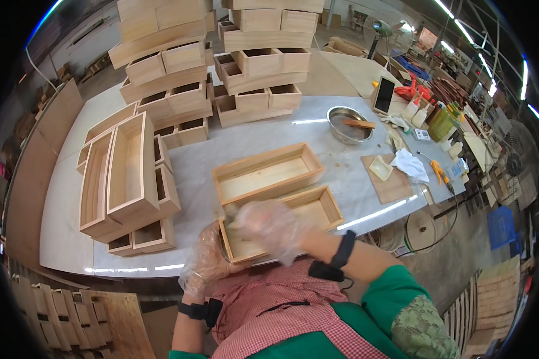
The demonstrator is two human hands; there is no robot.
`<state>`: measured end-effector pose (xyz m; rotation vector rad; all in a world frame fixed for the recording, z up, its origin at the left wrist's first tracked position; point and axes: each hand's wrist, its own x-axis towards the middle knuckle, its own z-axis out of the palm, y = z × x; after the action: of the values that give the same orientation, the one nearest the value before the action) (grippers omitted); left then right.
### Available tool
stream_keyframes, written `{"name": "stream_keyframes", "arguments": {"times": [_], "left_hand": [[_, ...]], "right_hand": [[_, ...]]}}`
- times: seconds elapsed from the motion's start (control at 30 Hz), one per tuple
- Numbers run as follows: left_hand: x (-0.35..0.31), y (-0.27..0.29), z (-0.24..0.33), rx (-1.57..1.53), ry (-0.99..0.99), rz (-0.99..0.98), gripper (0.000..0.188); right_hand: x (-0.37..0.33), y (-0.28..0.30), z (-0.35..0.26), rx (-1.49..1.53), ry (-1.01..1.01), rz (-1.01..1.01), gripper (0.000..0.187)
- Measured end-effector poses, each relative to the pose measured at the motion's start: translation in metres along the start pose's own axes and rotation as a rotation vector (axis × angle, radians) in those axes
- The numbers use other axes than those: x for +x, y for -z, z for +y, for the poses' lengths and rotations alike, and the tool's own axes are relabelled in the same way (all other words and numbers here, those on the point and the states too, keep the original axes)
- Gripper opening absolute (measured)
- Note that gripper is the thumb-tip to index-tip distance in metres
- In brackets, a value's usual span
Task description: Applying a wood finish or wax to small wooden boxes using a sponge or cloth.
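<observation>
A long, open wooden box [326, 209] stands near the table's front edge, in front of me. My left hand [205, 263], in a clear plastic glove, is closed round its left end. Over the left part of the same box is my right hand [272, 230], also gloved and smeared by motion. Its fingers look closed near the box's far left corner; a pale patch shows at them, too blurred to name. Just behind lies a second open wooden box [263, 173] of like shape, with darker, damp-looking rims.
Tall stacks of wooden boxes [185, 57] stand at the back and left. A steel bowl [335, 133] with a wooden-handled tool sits at the back right. Further right are a board [380, 186], a white cloth [410, 166], an orange-handled tool [440, 172], bottles [419, 115] and a phone [384, 94].
</observation>
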<state>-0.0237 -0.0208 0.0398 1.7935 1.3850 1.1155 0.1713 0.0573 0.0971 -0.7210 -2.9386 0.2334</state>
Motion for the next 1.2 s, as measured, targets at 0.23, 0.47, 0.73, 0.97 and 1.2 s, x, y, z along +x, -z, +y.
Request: {"name": "stream_keyframes", "arguments": {"times": [0.23,0.47,0.73,0.97,1.2], "left_hand": [[0.011,-0.015,-0.012,-0.155,-0.086,-0.130,0.080],[-0.003,-0.019,0.029,-0.477,0.254,-0.191,0.078],[-0.012,0.001,0.008,0.088,0.225,-0.216,0.079],[-0.022,0.030,-0.114,0.668,0.275,-0.431,0.079],[-0.019,0.002,-0.006,0.163,0.148,-0.155,0.083]], "right_hand": [[-0.127,0.002,0.096,-0.218,-0.506,-0.034,0.019],[-0.190,-0.046,0.091,0.416,-0.708,0.656,0.039],[-0.158,-0.020,0.017,0.854,-0.847,0.881,0.028],[-0.120,-0.060,0.068,0.200,-0.470,0.695,0.012],[-0.099,-0.042,0.088,0.090,-0.320,0.700,0.038]]}}
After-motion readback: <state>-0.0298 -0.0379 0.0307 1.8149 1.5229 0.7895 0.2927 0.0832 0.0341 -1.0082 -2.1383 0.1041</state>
